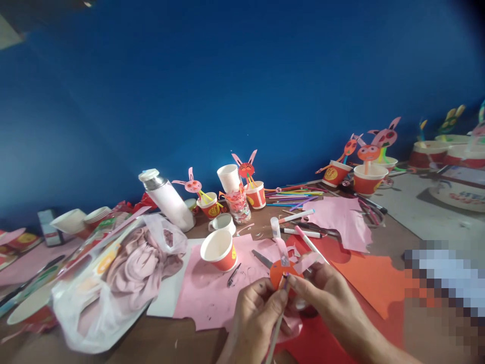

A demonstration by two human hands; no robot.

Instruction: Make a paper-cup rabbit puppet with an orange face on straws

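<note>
My left hand (255, 311) and my right hand (328, 298) meet low in the middle of the view. Between their fingertips is a small orange paper disc (281, 271) with pink paper ears (282, 250) sticking up from it. A thin pale stick (276, 333) runs down from the disc past my left thumb, and my left fingers pinch it. My right fingers pinch the disc's right edge. A pink-tipped white marker (310, 243) lies just beyond my right hand. A red paper cup (220, 249) stands on pink paper (206, 293) to the left.
Finished cup rabbits (253, 187) stand along the blue wall, more of them at the right (368, 174). Coloured straws (293, 194), markers, scissors (261, 259), orange paper (373, 283), a white bottle (166, 199) and a plastic bag (121, 273) crowd the brown table. A blurred patch covers the lower right.
</note>
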